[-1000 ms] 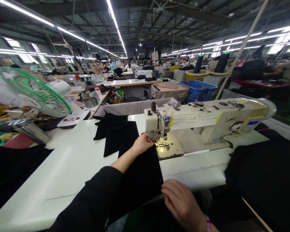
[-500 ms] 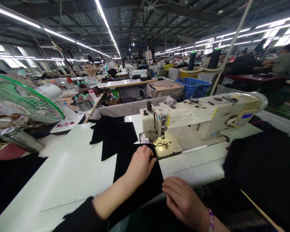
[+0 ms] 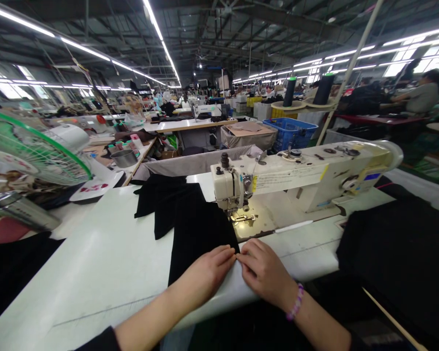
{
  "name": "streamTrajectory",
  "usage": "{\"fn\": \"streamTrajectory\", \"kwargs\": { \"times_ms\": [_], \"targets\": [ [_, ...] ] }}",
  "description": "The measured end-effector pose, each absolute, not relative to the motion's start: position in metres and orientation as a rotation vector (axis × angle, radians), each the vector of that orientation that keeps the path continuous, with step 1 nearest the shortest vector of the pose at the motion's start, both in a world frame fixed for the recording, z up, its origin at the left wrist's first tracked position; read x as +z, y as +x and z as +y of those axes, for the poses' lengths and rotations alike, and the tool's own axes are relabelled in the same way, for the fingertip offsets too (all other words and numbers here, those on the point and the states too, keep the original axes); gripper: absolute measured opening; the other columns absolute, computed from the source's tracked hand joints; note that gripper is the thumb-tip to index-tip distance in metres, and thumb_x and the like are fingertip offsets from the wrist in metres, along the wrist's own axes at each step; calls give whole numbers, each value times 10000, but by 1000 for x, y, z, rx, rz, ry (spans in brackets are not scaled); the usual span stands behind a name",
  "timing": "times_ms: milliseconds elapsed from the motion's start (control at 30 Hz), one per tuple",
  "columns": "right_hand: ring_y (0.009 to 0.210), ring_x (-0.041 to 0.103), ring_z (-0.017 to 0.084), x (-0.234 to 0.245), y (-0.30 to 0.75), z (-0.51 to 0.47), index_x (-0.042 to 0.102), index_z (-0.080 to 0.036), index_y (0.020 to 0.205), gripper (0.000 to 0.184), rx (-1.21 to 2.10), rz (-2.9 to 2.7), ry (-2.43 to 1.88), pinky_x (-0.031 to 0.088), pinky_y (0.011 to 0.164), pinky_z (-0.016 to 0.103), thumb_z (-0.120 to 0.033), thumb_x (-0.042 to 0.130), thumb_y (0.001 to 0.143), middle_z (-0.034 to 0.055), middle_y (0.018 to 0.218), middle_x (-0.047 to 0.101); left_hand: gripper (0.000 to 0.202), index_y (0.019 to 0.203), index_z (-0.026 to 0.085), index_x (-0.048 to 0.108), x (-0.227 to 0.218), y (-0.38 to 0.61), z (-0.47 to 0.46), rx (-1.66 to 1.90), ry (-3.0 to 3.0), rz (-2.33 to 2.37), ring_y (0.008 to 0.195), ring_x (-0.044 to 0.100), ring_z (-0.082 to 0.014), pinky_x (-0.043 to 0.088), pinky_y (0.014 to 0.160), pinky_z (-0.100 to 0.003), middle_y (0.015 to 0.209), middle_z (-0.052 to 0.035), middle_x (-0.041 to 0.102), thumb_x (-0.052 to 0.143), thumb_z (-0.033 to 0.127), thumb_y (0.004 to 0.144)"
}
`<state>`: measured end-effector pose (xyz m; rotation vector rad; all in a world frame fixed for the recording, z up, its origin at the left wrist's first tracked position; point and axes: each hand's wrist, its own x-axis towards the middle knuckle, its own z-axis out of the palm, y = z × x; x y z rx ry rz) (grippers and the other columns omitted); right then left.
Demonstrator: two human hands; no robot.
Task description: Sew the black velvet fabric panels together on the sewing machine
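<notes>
White tabletop fills most of my view, under long strip lights in a big sewing hall. My two hands meet at the near right corner of a black fabric panel, which lies flat on the tabletop. The left hand rests palm down on the cloth with its fingers stretched out and gripping nothing. The right hand lies palm down just beside it, also unclenched, its fingertips touching the panel's edge and nearly touching the left fingertips. A beaded bracelet sits on the right wrist.

Straight ahead of the hands, the panel's far end reaches the presser foot of a cream sewing machine, whose arm runs off to the right. More black cut pieces lie beyond the panel, ahead and left of the left hand. A heap of black cloth sits well to the right of the right hand. Far to the left stands a green-rimmed fan. Behind the machine I see a blue crate.
</notes>
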<state>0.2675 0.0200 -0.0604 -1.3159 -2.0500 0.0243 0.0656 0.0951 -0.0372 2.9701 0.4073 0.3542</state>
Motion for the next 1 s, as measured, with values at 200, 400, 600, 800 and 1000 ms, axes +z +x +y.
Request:
{"fn": "streamTrajectory", "kwargs": {
  "times_ms": [200, 400, 600, 800, 1000],
  "targets": [
    [900, 529, 233, -60, 272, 51, 726, -183, 895, 198, -20, -2065, -1409, 469, 813, 379, -54, 599, 817, 59, 868, 590, 299, 1170, 137, 678, -34, 75, 127, 462, 2940, 436, 1160, 654, -239, 581, 989, -390, 1179, -133, 699, 438, 143, 991],
    [924, 537, 237, -55, 272, 85, 741, -197, 878, 187, -69, -2082, -1492, 450, 834, 371, -77, 598, 864, 61, 885, 630, 322, 1119, 157, 713, -33, 78, 161, 463, 2885, 475, 1119, 665, -230, 566, 990, -374, 1196, -131, 690, 461, 80, 935],
    [915, 554, 247, -53, 272, 96, 732, -194, 915, 185, -100, -2032, -1524, 466, 814, 386, -80, 596, 864, 74, 914, 644, 308, 1121, 155, 717, -29, 82, 187, 437, 2902, 500, 1109, 657, -226, 556, 985, -352, 1181, -134, 683, 448, 145, 972],
    [971, 607, 243, -58, 280, 46, 685, -185, 1076, 252, -136, -1869, -1462, 509, 884, 407, -93, 538, 894, 90, 1015, 674, 288, 1148, 185, 710, -27, 86, 185, 502, 2908, 699, 1092, 645, -233, 539, 982, -394, 1173, -117, 686, 472, 213, 990],
    [969, 662, 273, -45, 380, -40, 662, -219, 1094, 236, -311, -1545, -1673, 504, 919, 446, -315, 485, 972, 105, 1072, 697, 430, 1366, 123, 563, -43, 77, 190, 557, 2703, 1311, 1323, 502, -374, 405, 1074, -604, 1406, -226, 564, 450, 328, 1006]
  ]
}}
